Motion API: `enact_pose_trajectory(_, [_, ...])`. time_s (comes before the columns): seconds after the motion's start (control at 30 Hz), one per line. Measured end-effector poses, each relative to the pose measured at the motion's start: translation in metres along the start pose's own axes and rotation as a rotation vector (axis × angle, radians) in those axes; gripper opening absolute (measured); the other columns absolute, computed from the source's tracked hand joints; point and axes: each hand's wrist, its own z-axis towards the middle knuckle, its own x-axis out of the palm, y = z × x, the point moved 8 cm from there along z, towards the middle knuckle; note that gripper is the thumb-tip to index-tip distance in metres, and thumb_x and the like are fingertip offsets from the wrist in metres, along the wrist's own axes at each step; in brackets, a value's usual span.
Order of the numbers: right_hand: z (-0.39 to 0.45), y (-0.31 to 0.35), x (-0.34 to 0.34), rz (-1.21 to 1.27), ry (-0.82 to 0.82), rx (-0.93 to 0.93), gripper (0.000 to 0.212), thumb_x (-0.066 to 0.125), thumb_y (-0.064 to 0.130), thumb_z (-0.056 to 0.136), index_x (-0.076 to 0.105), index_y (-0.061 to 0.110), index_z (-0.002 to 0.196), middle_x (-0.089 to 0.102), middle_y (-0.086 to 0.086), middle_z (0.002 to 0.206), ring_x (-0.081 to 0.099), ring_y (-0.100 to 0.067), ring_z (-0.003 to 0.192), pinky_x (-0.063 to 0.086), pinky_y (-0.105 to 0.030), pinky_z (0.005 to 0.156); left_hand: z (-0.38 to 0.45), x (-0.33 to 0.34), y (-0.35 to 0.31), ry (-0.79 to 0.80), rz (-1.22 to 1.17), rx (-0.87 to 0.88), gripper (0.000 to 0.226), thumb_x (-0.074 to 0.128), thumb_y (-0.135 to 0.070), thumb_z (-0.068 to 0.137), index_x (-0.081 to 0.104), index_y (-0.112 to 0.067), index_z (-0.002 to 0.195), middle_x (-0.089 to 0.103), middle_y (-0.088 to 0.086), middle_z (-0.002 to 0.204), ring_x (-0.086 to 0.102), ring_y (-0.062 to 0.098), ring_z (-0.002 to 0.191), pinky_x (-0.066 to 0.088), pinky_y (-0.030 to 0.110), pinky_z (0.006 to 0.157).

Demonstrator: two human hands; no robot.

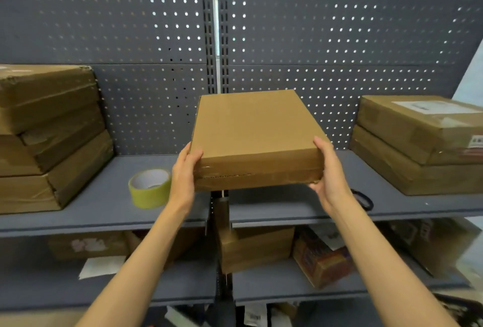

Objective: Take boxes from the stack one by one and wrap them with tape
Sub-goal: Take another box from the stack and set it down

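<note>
Grey perforated metal panels point(339, 26) form the back wall, and a grey shelf board point(104, 203) runs across in front of them. On the left of that shelf sits a stack of brown cardboard boxes wrapped in glossy tape point(49, 138), three high and slightly askew. On the right sits a shorter stack of two brown cardboard boxes point(418, 148), the top one bearing a white label. Between the stacks, a flat brown cardboard box point(253, 130) is held over the middle of the shelf, its near edge raised clear of the board and a band of tape showing along its front side. The left hand point(184, 177) grips its near left corner, thumb on top and fingers underneath. The right hand point(329, 169) grips the near right corner the same way. Just left of the left hand, a roll of yellowish-green tape point(150, 188) stands on the shelf. A dark looped object point(364, 199), partly hidden behind the right wrist, lies on the shelf; what it is cannot be told. More cartons point(256, 248) lie blurred on the lower shelf.
</note>
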Motion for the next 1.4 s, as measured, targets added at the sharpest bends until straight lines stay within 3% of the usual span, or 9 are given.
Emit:
enact_pose_trajectory(0.13, [0.006, -0.002, -0.013, -0.018, 0.007, 0.010, 0.027, 0.053, 0.046, 0.092, 0.056, 0.031, 0.114, 0.062, 0.004, 0.115, 0.058, -0.014, 0.105, 0.049, -0.040, 0.090, -0.013, 0.011, 0.006, -0.068, 0.132, 0.044, 0.047, 0.041, -0.032, 0.101, 0.035, -0.019, 0.145, 0.045, -0.003, 0.138, 0.046, 0.010, 0.114, 0.036, 0.027, 0.094])
enact_pose_trajectory(0.2, [0.009, 0.001, -0.017, -0.013, 0.001, 0.005, 0.017, 0.054, 0.044, 0.092, 0.057, 0.032, 0.104, 0.062, 0.004, 0.112, 0.058, -0.013, 0.102, 0.049, -0.038, 0.090, -0.021, 0.013, -0.007, -0.152, 0.355, 0.216, 0.055, 0.046, -0.036, 0.100, 0.027, -0.018, 0.149, 0.036, -0.003, 0.147, 0.037, 0.014, 0.132, 0.030, 0.025, 0.103])
enact_pose_trajectory(0.37, [0.015, 0.018, -0.018, -0.068, -0.024, -0.046, 0.065, 0.058, 0.054, 0.084, 0.042, 0.025, 0.140, 0.048, 0.003, 0.139, 0.045, -0.019, 0.127, 0.037, -0.049, 0.108, -0.052, 0.072, -0.060, -0.087, 1.115, 0.862, 0.093, 0.054, -0.070, 0.077, 0.033, -0.011, 0.146, 0.040, 0.011, 0.148, 0.031, 0.030, 0.141, 0.020, 0.048, 0.117])
enact_pose_trajectory(0.53, [0.012, 0.042, -0.011, -0.046, -0.029, -0.073, 0.060, 0.060, 0.053, 0.083, 0.048, 0.024, 0.134, 0.054, 0.002, 0.129, 0.052, -0.017, 0.117, 0.045, -0.043, 0.101, -0.052, 0.126, -0.052, 0.056, 1.476, 0.986, 0.112, 0.080, -0.060, 0.059, 0.023, -0.021, 0.148, 0.045, 0.016, 0.143, 0.041, 0.038, 0.132, 0.035, 0.052, 0.106])
enact_pose_trajectory(0.8, [0.007, 0.059, -0.011, -0.118, 0.010, -0.163, 0.071, 0.060, 0.067, 0.074, 0.050, 0.028, 0.132, 0.053, 0.004, 0.131, 0.051, -0.015, 0.118, 0.046, -0.046, 0.100, -0.053, 0.127, -0.061, -0.074, 1.312, 1.036, 0.103, 0.084, -0.045, 0.054, 0.033, -0.019, 0.139, 0.055, 0.015, 0.133, 0.054, 0.035, 0.119, 0.043, 0.047, 0.097])
enact_pose_trajectory(0.87, [0.006, 0.066, -0.012, -0.046, 0.045, -0.190, 0.060, 0.056, 0.069, 0.078, 0.052, 0.033, 0.126, 0.055, 0.008, 0.126, 0.055, -0.011, 0.114, 0.049, -0.041, 0.094, -0.052, 0.116, -0.072, -0.133, 1.157, 0.985, 0.098, 0.080, -0.045, 0.057, 0.033, -0.020, 0.139, 0.055, 0.010, 0.133, 0.054, 0.031, 0.118, 0.043, 0.044, 0.095])
enact_pose_trajectory(1.03, [0.011, 0.045, -0.002, 0.052, 0.158, -0.001, 0.046, 0.056, 0.059, 0.084, 0.048, 0.040, 0.125, 0.044, 0.000, 0.139, 0.051, -0.020, 0.120, 0.051, -0.041, 0.091, -0.039, 0.074, -0.082, -0.303, 0.373, 0.513, 0.099, 0.086, -0.040, 0.059, 0.032, -0.028, 0.142, 0.048, -0.013, 0.134, 0.048, 0.006, 0.119, 0.041, 0.029, 0.100])
enact_pose_trajectory(1.2, [0.001, -0.006, 0.021, 0.018, 0.309, 0.239, 0.069, 0.065, 0.057, 0.074, 0.043, 0.030, 0.133, 0.048, -0.008, 0.131, 0.052, -0.030, 0.120, 0.047, -0.050, 0.098, -0.021, 0.062, -0.055, -0.318, -0.295, 0.146, 0.085, 0.087, -0.033, 0.064, 0.039, -0.022, 0.133, 0.058, -0.004, 0.126, 0.061, 0.010, 0.109, 0.052, 0.037, 0.095])
enact_pose_trajectory(1.4, [-0.004, -0.023, 0.028, 0.144, 0.467, 0.288, 0.060, 0.068, 0.052, 0.073, 0.055, 0.027, 0.127, 0.063, -0.013, 0.117, 0.064, -0.030, 0.101, 0.050, -0.053, 0.093, -0.019, 0.074, -0.022, -0.286, -0.531, -0.118, 0.071, 0.074, -0.039, 0.077, 0.040, -0.020, 0.137, 0.063, 0.000, 0.122, 0.064, 0.015, 0.103, 0.052, 0.030, 0.068])
